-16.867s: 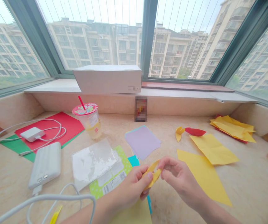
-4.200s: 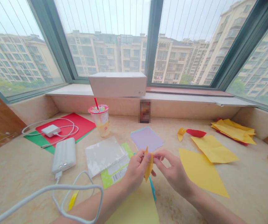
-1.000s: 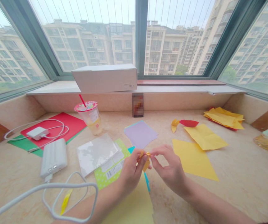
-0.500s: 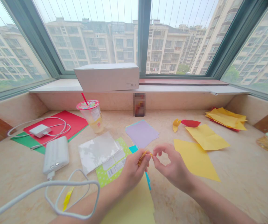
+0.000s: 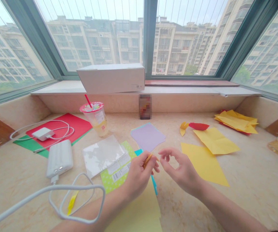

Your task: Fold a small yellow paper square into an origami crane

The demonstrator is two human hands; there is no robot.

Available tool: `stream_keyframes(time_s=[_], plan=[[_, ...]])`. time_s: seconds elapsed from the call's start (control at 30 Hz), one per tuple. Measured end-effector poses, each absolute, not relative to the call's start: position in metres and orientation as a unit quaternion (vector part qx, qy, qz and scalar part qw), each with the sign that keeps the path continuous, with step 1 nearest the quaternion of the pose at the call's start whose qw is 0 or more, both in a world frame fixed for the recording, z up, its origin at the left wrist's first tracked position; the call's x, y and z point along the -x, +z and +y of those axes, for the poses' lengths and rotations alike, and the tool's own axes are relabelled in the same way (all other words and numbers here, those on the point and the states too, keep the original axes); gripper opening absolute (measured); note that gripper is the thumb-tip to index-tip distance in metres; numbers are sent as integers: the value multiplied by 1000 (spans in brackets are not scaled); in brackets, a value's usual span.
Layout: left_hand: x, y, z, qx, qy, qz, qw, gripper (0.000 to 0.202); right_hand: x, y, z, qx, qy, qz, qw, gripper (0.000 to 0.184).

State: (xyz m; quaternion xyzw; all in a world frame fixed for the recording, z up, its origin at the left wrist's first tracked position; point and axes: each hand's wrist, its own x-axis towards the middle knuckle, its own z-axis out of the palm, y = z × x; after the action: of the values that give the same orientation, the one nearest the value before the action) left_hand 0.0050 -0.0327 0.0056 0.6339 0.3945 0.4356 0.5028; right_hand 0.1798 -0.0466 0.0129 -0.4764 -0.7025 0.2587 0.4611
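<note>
My left hand [image 5: 141, 172] is closed around a small folded piece of yellow paper [image 5: 148, 160], with its thumb on top. A pointed end of the paper sticks out toward my right hand, and the rest is mostly hidden by the fingers. My right hand [image 5: 179, 169] is just to the right of that tip, fingers curved and thumb and index fingertip slightly apart, with nothing visible between them. Beneath my left hand lie a pale yellow sheet [image 5: 139, 214] and a green dotted packet [image 5: 107, 180].
Yellow sheets [image 5: 204, 164] lie at right, beyond them a folded red piece [image 5: 199, 126] and crumpled yellow papers [image 5: 238, 120]. Purple paper [image 5: 148, 137] lies ahead. A drink cup [image 5: 97, 120], power bank [image 5: 60, 158] and looping white cable [image 5: 81, 187] occupy the left.
My right fingertips, which were at the tip of the folded yellow paper, have come slightly away from it. My left hand keeps its hold. The view has shifted slightly.
</note>
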Motion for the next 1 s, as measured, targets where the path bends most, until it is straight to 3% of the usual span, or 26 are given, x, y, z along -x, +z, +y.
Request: stream_keyframes(time_s=[0.67,0.83,1.0], plan=[[-7,4,-28,-605,440,409,523,32,-173,13,-41,509,211,-725,414,21],[-7,2,-20,-510,485,394,590,29,-172,12,-41,517,253,-682,451,17],[-5,-4,-13,-444,524,341,642,28,-164,10,-42,471,334,-689,438,33]])
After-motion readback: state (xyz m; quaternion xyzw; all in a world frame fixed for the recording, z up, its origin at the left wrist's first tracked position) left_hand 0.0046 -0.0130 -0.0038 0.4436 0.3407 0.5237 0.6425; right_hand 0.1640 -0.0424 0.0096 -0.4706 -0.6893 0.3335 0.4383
